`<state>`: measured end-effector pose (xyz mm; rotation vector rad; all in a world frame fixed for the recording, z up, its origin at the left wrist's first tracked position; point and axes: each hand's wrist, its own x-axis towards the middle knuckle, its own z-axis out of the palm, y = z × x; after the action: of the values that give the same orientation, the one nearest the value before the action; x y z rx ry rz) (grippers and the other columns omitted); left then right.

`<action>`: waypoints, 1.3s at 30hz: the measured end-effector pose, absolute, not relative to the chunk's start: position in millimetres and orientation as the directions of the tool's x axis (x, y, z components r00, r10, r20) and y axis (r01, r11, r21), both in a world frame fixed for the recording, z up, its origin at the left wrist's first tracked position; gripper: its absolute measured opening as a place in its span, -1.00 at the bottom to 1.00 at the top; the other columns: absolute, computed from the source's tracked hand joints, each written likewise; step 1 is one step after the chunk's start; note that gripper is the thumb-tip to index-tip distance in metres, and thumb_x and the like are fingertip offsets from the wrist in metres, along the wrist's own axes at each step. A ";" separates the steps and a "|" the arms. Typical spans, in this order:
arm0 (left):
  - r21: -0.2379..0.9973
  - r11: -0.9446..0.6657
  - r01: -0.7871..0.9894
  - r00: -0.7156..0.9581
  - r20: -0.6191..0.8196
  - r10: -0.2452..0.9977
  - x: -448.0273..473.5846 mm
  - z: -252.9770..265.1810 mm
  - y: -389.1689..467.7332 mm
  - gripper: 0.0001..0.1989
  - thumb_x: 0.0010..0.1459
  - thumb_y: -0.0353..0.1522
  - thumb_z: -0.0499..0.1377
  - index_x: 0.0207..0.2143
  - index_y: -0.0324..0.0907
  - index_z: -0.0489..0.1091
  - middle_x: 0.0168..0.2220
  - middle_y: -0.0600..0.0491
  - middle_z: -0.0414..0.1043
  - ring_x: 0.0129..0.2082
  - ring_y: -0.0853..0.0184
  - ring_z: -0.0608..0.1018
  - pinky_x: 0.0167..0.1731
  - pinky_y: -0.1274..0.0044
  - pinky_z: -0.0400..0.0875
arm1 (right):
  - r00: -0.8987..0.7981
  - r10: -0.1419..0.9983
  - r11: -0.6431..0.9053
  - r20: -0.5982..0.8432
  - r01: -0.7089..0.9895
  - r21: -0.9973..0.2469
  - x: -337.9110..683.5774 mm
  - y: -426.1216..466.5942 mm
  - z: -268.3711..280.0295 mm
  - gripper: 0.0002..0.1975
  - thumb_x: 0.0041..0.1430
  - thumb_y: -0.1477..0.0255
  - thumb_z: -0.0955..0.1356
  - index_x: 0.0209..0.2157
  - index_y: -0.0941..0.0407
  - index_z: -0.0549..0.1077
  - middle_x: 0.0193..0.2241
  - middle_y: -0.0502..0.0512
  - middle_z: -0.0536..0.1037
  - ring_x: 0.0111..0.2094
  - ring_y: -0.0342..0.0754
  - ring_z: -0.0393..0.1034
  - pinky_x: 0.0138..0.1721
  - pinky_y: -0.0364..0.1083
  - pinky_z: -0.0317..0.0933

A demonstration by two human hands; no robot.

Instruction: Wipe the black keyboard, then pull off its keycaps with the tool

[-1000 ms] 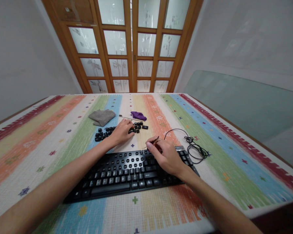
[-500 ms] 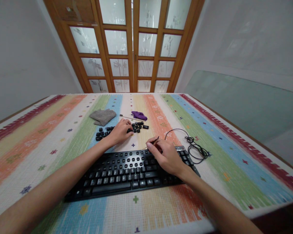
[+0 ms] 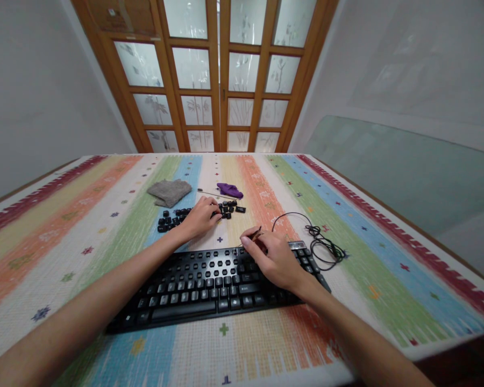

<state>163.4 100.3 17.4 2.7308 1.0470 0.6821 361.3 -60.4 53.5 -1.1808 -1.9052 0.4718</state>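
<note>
The black keyboard (image 3: 185, 313) lies across the striped cloth. Its upper rows show bare key stems, while keycaps cover the lower rows. Loose black keycaps (image 3: 240, 209) form a group beyond it. My left hand (image 3: 202, 216) is among them, thumb and fingers pinched at a keycap that they mostly cover. Above the keyboard's upper right part, my right hand (image 3: 275, 257) is closed around a thin tool (image 3: 259, 231) with a dark end. A fine wire-like piece seems to stick out toward the key stems. The fingers hide most of this tool.
A grey cloth (image 3: 169, 192) and a crumpled purple cloth (image 3: 229, 190) lie behind the keycaps. Between them is a thin rod (image 3: 212, 193) with a dark tip. The keyboard's coiled cable (image 3: 326, 248) rests at the right. Glazed wooden doors (image 3: 221, 80) stand past the table.
My left hand has shifted slightly right among the loose keycaps, its fingertips closer to the right-hand ones. My right hand stays nearly still with the thin tool.
</note>
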 end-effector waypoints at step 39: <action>0.227 -0.706 0.671 0.600 0.394 0.696 141.5 15.5 94.5 -0.91 0.09 -0.42 0.18 -0.32 -0.21 0.45 -0.19 -0.07 0.40 -0.11 0.13 0.40 -0.03 0.28 0.37 | -0.227 0.868 0.490 0.442 0.547 -0.679 359.7 -60.3 51.3 -0.73 0.37 0.36 0.25 -0.39 0.14 0.42 -0.42 0.09 0.55 -0.47 -0.11 0.35 -0.38 -0.09 0.19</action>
<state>141.5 94.5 15.5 2.7603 1.1804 0.7164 359.7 -60.3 51.3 -1.1727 -1.9092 0.4909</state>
